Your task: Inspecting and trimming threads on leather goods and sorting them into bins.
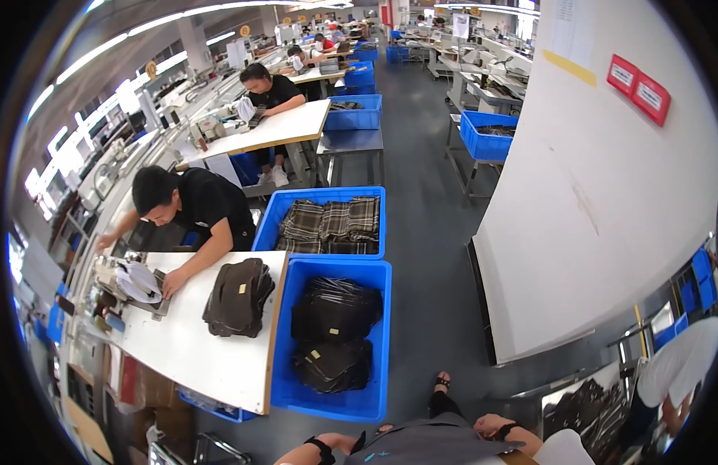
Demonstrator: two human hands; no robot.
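Observation:
My right hand (491, 425) hangs at the bottom of the view beside the grey apron (417, 439), a black band around its wrist. Its fingers look curled in, with nothing seen in them. At the apron's left edge is my left hand (339, 442), also banded at the wrist; its fingers are hidden. Ahead and to the left, a blue plastic bin (388, 343) on the floor side of the table holds stacks of dark brown fabric pieces (337, 311). Behind it, another blue bin (384, 224) contains folded plaid fabric (330, 221).
A worker (202, 203) leans over a sewing machine (117, 276) at a white table (190, 349) bearing a dark fabric stack (239, 297). A grey aisle floor (425, 232) runs ahead beside a white pillar (574, 203). Another person (678, 363) is at lower right near dark fabric pieces (585, 407).

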